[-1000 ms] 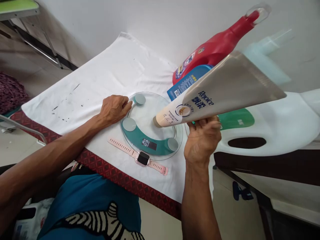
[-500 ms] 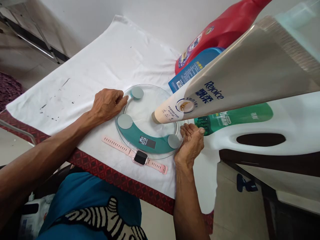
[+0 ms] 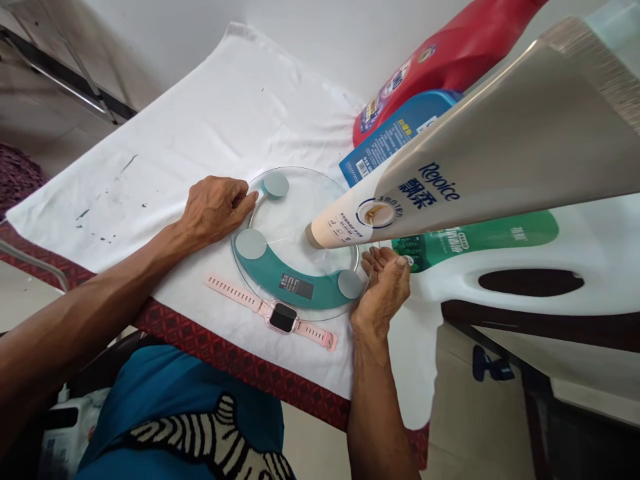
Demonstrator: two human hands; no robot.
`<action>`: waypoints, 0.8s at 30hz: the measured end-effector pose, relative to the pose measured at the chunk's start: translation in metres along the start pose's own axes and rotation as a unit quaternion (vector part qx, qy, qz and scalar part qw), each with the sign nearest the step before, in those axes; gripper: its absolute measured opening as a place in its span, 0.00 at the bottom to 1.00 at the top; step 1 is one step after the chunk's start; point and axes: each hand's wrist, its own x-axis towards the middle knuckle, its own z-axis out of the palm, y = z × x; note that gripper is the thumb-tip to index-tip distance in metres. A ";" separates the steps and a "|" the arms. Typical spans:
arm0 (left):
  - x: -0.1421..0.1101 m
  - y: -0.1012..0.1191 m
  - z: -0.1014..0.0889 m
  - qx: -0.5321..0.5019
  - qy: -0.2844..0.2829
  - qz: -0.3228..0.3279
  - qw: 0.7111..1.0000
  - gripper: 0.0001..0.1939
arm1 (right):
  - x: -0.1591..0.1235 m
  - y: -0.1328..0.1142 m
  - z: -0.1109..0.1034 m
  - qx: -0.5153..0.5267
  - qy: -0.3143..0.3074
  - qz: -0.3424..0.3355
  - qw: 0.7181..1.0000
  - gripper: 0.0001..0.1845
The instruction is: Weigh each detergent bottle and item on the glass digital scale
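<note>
A round glass bathroom scale [image 3: 260, 273] with a teal curved band and grey foot discs lies on a white cloth. Its small display [image 3: 297, 286] is lit, with digits hard to read. On the scale's left rim, my left hand [image 3: 216, 208] is closed, thumb and fingertips pinching the edge. At the right rim my right hand [image 3: 384, 287] curls its fingers by the glass, palm turned up. A beige Rejoice tube [image 3: 415, 180] stands cap-down on the glass, between my hands. Along the scale's near edge lies a pink-strapped smartwatch [image 3: 283, 317], screen dark.
Behind the tube are a red detergent bottle [image 3: 450, 50] and a blue bottle [image 3: 395, 137]. A white jug with a green label [image 3: 525, 233] stands at the right. The cloth-covered table [image 3: 190, 120] has a dark red patterned edge. Slippers [image 3: 493, 365] lie on the floor.
The number on the scale's display looks different. The view has shifted slightly; both hands keep their places at the rim, and the tube still stands on the glass.
</note>
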 end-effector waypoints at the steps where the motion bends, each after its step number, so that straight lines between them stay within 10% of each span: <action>1: 0.000 0.000 0.000 -0.003 -0.001 0.000 1.000 0.21 | 0.000 0.000 0.000 -0.003 0.000 -0.001 1.000 0.35; 12: 0.000 -0.002 0.003 -0.011 0.006 -0.004 1.000 0.21 | -0.019 -0.048 0.014 -0.015 -0.041 -0.196 0.980 0.22; 16: 0.000 -0.004 0.002 -0.025 0.012 0.003 1.000 0.20 | -0.019 -0.081 0.040 0.039 -0.122 -0.181 0.975 0.24; 24: -0.001 -0.004 -0.003 -0.029 0.005 0.009 1.000 0.20 | -0.018 -0.088 0.061 0.014 -0.063 -0.139 0.988 0.22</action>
